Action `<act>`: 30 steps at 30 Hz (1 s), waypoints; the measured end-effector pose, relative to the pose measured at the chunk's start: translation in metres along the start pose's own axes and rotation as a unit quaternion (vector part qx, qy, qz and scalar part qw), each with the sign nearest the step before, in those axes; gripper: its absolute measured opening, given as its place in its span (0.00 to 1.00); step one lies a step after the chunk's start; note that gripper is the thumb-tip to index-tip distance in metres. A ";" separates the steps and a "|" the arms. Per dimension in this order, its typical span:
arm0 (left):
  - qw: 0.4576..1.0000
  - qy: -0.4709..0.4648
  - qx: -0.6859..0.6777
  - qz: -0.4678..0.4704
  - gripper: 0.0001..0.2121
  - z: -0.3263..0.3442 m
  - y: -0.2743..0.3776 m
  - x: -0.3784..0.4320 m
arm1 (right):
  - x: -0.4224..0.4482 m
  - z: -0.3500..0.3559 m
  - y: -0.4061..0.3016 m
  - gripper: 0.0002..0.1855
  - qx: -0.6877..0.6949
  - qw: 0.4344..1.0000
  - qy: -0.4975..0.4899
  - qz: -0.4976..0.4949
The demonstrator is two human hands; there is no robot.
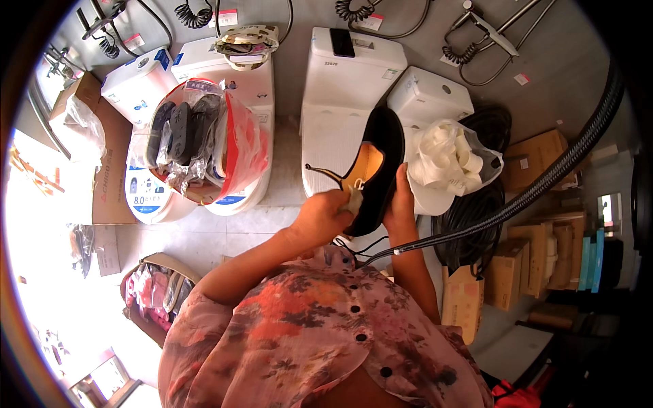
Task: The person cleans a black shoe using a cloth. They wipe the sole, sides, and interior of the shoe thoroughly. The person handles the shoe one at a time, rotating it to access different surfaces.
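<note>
A black, fabric-looking slip-on shoe [380, 168] with a tan lining is raised in front of my chest, toe pointing away from me. My right hand [400, 201] grips its outer side near the heel end. On the other side, my left hand [326, 217] is closed, pinching a small pale olive scrap [354, 200] against the shoe's opening; what the scrap is made of I cannot tell. A thin dark strip [325, 172] curves out leftward from the opening. Some white marks or thread show on the lining. My left fingertips are partly hidden.
White toilets [336, 132] stand along the wall, one bearing a phone [342, 43]. A red-edged bag [245, 148] holds dark soles [179, 132] in clear plastic. White rolls [449, 158] fill another bag. A braided cord [510, 206] crosses at right, near cardboard boxes [535, 158].
</note>
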State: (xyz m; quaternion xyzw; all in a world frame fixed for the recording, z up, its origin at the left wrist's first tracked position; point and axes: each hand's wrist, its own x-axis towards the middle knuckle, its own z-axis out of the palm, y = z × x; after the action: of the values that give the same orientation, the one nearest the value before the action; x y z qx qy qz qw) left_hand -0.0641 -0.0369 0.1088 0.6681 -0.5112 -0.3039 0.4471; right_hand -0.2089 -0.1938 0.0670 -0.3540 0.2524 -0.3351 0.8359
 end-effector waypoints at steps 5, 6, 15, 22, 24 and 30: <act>0.967 0.237 -0.010 0.090 0.07 -0.030 0.024 0.042 | 0.000 0.002 0.007 0.31 -0.012 0.999 -0.024 0.045; 0.952 0.279 0.047 0.119 0.07 -0.033 0.019 0.052 | -0.003 0.021 0.010 0.31 -0.007 0.999 -0.033 0.038; 0.974 0.182 0.111 0.077 0.09 0.023 -0.002 0.049 | -0.007 0.027 0.010 0.31 0.006 1.000 0.005 0.028; 0.992 0.087 0.027 0.092 0.06 0.016 0.023 0.029 | -0.010 0.008 0.016 0.34 -0.028 0.999 0.011 0.020; 0.991 -0.020 -0.042 0.122 0.06 0.018 0.022 0.016 | 0.002 -0.054 0.032 0.35 0.055 0.992 0.025 0.107; 0.967 0.241 0.018 0.084 0.08 -0.027 0.012 0.035 | -0.007 -0.004 0.017 0.32 0.043 0.997 0.008 0.068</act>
State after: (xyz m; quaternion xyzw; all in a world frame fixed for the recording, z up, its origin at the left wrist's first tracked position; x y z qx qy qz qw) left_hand -0.0353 -0.0639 0.1328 0.6848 -0.4476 -0.0857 0.5687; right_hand -0.2101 -0.1815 0.0529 -0.2968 0.2677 -0.2911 0.8692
